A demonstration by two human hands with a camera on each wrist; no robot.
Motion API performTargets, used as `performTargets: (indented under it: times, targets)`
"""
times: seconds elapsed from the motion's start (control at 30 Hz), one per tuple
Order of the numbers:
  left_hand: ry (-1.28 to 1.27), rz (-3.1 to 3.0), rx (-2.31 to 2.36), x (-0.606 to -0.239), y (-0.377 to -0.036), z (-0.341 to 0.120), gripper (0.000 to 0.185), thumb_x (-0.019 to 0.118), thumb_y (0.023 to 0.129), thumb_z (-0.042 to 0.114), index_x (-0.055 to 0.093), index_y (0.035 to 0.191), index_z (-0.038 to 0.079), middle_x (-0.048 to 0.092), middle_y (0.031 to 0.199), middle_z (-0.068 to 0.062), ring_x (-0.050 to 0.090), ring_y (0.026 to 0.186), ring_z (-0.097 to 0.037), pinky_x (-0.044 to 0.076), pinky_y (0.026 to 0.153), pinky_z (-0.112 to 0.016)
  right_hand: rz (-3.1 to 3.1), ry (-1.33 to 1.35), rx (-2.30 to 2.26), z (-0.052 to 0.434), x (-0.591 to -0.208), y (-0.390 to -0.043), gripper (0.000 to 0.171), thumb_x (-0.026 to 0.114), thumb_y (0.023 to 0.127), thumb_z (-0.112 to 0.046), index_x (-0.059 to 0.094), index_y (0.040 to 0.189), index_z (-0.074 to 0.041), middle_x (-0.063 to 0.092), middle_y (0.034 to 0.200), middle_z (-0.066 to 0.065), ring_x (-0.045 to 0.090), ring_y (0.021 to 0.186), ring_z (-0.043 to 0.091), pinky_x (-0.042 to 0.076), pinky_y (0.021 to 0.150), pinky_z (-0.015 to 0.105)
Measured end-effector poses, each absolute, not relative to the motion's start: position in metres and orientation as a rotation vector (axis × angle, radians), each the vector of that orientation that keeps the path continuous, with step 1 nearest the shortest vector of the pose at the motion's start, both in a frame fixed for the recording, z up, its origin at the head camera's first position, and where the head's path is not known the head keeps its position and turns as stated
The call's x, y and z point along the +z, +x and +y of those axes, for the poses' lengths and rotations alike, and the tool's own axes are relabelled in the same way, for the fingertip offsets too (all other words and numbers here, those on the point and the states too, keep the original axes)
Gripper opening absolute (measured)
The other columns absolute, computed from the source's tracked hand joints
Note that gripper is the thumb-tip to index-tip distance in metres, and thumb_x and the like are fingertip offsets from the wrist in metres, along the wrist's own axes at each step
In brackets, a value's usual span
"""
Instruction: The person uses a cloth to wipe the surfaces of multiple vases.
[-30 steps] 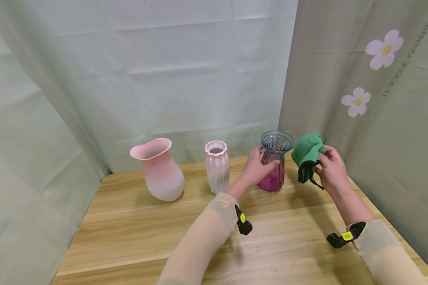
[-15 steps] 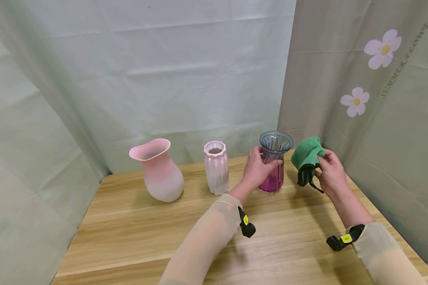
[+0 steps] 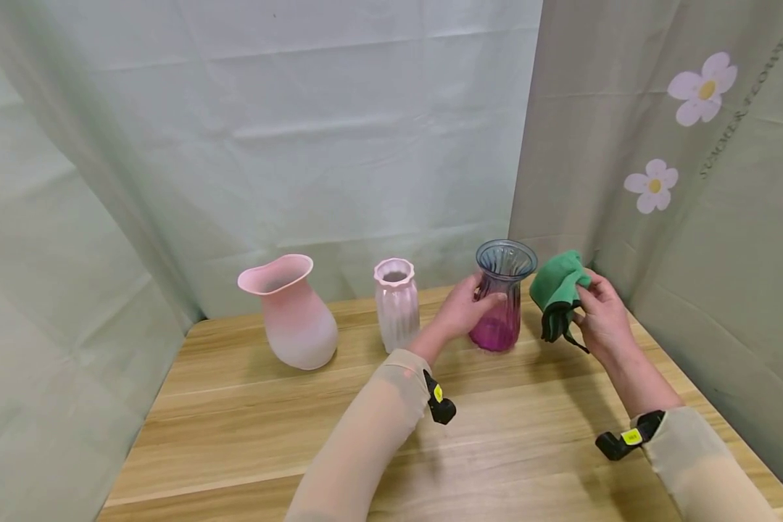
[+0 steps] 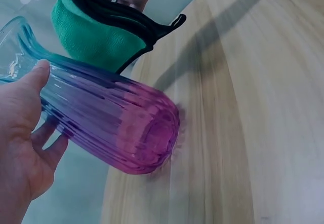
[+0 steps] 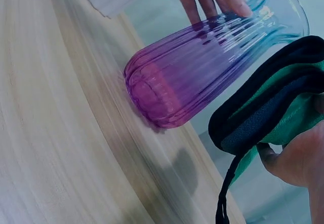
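A ribbed glass vase (image 3: 505, 308), blue at the flared mouth and magenta at the base, stands near the table's back edge at right of centre. My left hand (image 3: 463, 308) grips it from the left, thumb across the front and fingers behind, just below the neck in the left wrist view. Right of the vase, a folded green cloth (image 3: 553, 283) with black edging and a hanging loop is pinched in my right hand (image 3: 603, 315), above the tabletop. In the right wrist view the cloth (image 5: 268, 102) is close beside the vase (image 5: 182, 77).
A small white-pink fluted vase (image 3: 398, 312) stands left of my left hand. Farther left is a larger pink-and-white vase (image 3: 298, 319) with a wavy flared mouth. Pale curtains (image 3: 365, 145) rise behind the wooden table (image 3: 248, 428) and along both sides.
The green cloth and my right hand have come slightly down and left. My left hand has shifted a little on the glass vase, whose base moved slightly left in the last half second.
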State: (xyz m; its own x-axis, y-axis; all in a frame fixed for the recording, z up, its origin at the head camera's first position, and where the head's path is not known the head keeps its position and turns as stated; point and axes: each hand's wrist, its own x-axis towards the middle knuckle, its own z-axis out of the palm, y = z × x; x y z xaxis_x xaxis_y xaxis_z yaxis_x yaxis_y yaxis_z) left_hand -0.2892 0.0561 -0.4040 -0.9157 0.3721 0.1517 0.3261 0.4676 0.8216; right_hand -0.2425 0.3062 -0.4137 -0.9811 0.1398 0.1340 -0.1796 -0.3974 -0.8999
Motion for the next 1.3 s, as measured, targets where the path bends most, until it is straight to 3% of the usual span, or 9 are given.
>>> performTargets:
  times: [0.37,0.67,0.9,1.2,1.3]
  targets:
    - [0.614,2.608,1.440,-0.404,-0.287,0.054,0.083,0.065,0.101,0.044,0.026,0.161,0.003,0.033,0.163,-0.015,0.039,0.145,-0.029,0.037,0.116,-0.040,-1.621,0.100,2.515,0.284,-0.400,-0.255,0.010,0.062,0.103,-0.010,0.063,0.108,-0.018,0.062,0.105,-0.007,0.055,0.100,0.009,0.046,0.086,0.034]
    - [0.593,2.590,1.442,-0.403,-0.288,0.055,0.083,0.064,0.100,0.046,0.026,0.162,0.005,0.033,0.163,-0.012,0.038,0.146,-0.027,0.037,0.116,-0.041,-1.735,0.197,2.528,0.268,-0.395,-0.262,0.023,0.058,0.106,-0.019,0.064,0.127,-0.025,0.058,0.116,-0.005,0.054,0.095,0.008,0.046,0.075,0.024]
    - [0.591,2.609,1.422,-0.403,-0.290,0.053,0.081,0.064,0.101,0.044,0.027,0.162,0.007,0.034,0.163,-0.012,0.039,0.145,-0.027,0.038,0.115,-0.041,-1.792,0.143,2.512,0.265,-0.393,-0.265,0.014,0.060,0.105,-0.019,0.069,0.116,-0.023,0.061,0.110,-0.007,0.055,0.097,0.008,0.049,0.075,0.025]
    - [0.633,2.612,1.428,-0.403,-0.291,0.054,0.079,0.064,0.101,0.045,0.030,0.161,0.006,0.037,0.162,-0.012,0.039,0.145,-0.026,0.037,0.116,-0.040,-2.030,0.179,2.284,0.265,-0.411,-0.265,0.019,0.057,0.106,-0.014,0.068,0.112,-0.028,0.063,0.107,-0.011,0.058,0.096,0.006,0.052,0.076,0.020]
    - [0.621,2.616,1.418,-0.402,-0.291,0.054,0.081,0.064,0.100,0.047,0.029,0.161,0.006,0.034,0.163,-0.012,0.037,0.147,-0.026,0.035,0.117,-0.041,-2.084,0.188,2.209,0.266,-0.418,-0.263,0.019,0.054,0.107,-0.012,0.066,0.112,-0.025,0.062,0.105,-0.010,0.058,0.093,0.005,0.052,0.075,0.019]
